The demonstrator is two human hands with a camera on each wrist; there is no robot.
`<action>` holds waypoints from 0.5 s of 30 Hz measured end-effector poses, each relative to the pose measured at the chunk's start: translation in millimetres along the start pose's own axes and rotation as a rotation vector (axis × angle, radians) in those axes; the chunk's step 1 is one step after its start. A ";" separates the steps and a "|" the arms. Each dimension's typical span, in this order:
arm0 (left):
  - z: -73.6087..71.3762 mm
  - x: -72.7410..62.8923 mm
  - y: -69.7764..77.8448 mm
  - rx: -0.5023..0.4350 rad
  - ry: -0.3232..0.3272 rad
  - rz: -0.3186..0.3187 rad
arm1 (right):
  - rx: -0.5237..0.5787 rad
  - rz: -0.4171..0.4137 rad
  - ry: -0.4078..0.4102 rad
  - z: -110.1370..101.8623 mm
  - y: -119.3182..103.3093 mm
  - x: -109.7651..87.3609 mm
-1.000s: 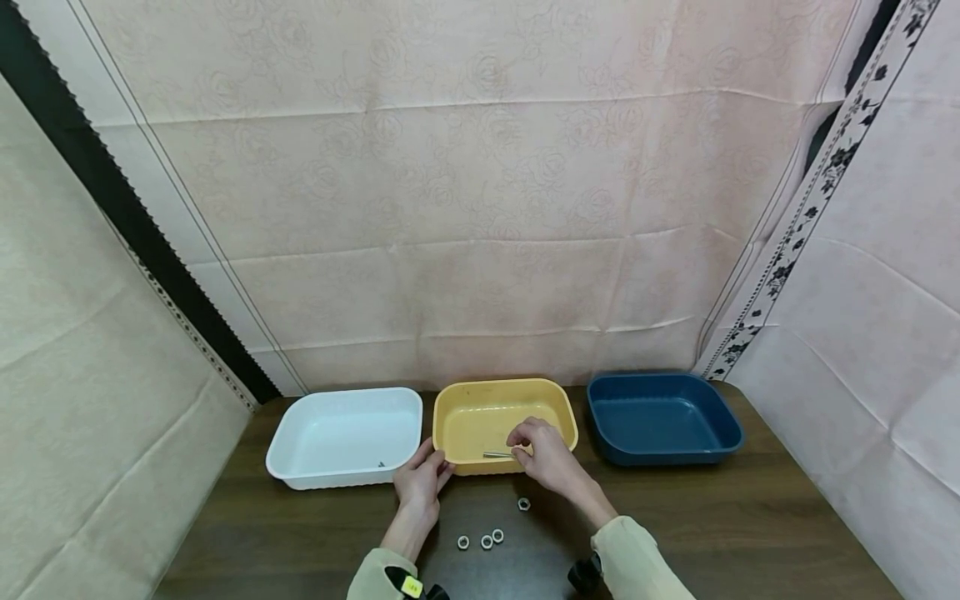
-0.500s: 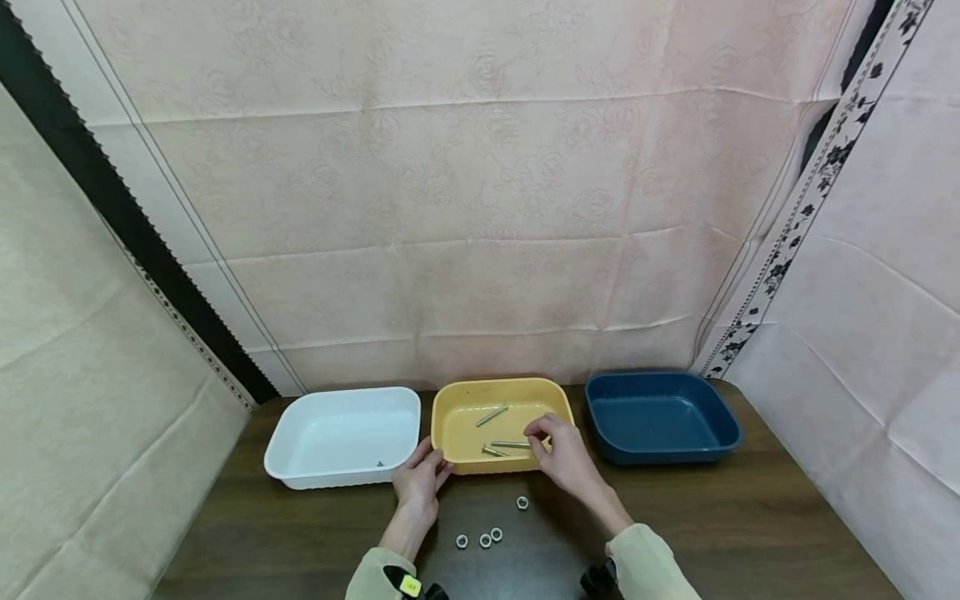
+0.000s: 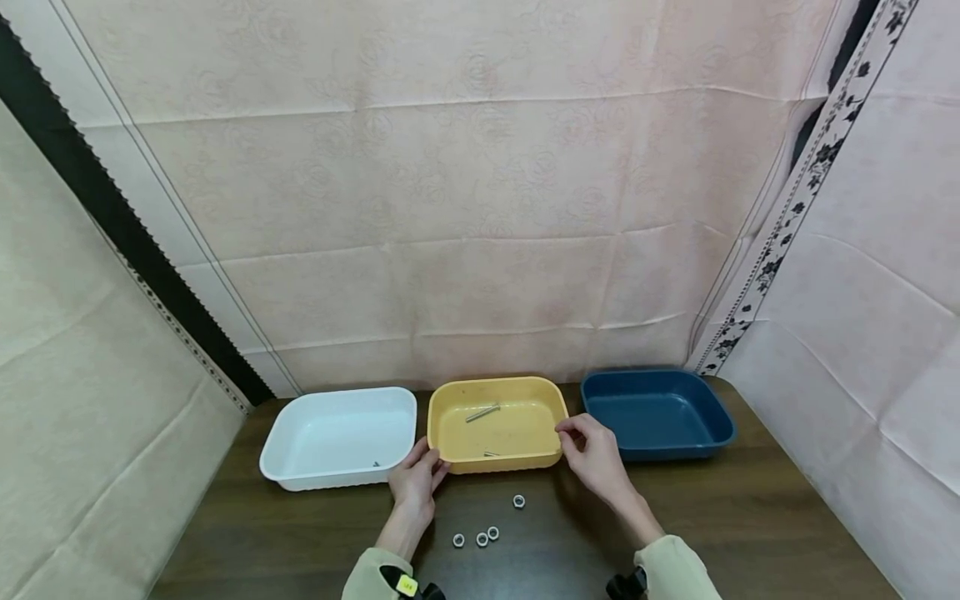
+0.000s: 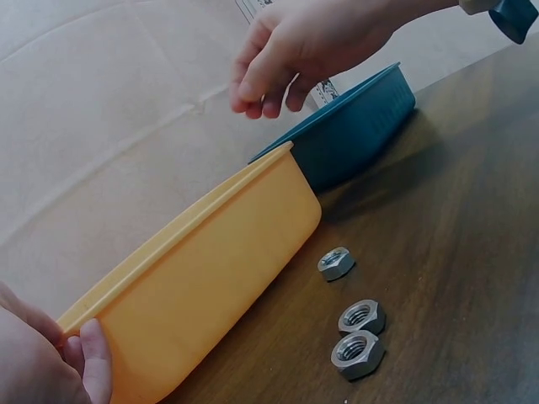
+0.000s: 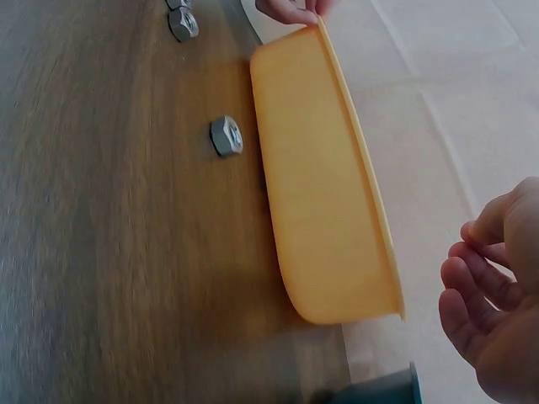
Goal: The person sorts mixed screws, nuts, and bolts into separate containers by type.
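Observation:
My left hand (image 3: 412,483) grips the front left corner of the yellow tray (image 3: 450,466), its fingers at the rim. Inside that tray, a silvery bolt (image 3: 482,413) lies towards the back. The end of another bolt (image 3: 491,454) shows near the front wall, which hides the rest. My right hand (image 3: 595,454) hovers by the tray's right end, fingers loosely curled. No object shows between the fingertips in the right wrist view. Several steel hex nuts lie on the table in front, among them one nut (image 3: 519,502) nearer the tray and another (image 3: 458,541) further left.
To the left stands a white tray (image 3: 279,454) with a small dark piece (image 3: 377,464) in it. A dark blue tray (image 3: 660,450) stands on the right. All rest on a brown wooden table (image 3: 757,517), with pale cloth (image 3: 480,208) behind and at both sides.
My right hand has let go of the bolts into the yellow tray and moved right, out past its end. My left hand keeps its grip on the corner.

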State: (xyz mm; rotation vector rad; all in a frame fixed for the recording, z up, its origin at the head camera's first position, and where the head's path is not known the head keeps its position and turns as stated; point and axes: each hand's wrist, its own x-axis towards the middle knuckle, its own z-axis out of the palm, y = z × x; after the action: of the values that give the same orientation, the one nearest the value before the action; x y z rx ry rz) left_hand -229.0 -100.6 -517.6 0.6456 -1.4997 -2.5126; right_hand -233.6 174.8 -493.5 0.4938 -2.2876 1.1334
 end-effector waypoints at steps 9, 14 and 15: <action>-0.2 -2.7 -1.8 -0.007 -0.010 -0.002 | -0.032 0.076 0.071 -27.3 8.4 -6.4; -5.3 -9.0 -1.2 -0.013 -0.020 -0.024 | -0.018 0.092 0.089 -36.8 11.6 -7.0; -6.5 -10.2 -0.8 -0.006 -0.022 -0.029 | -0.016 0.096 0.090 -38.2 11.6 -6.8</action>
State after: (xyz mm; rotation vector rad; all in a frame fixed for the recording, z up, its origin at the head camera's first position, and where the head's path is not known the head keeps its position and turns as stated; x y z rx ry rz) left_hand -216.9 -102.0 -518.1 0.6449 -1.5006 -2.5527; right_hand -222.9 213.0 -485.5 0.3228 -2.2612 1.1580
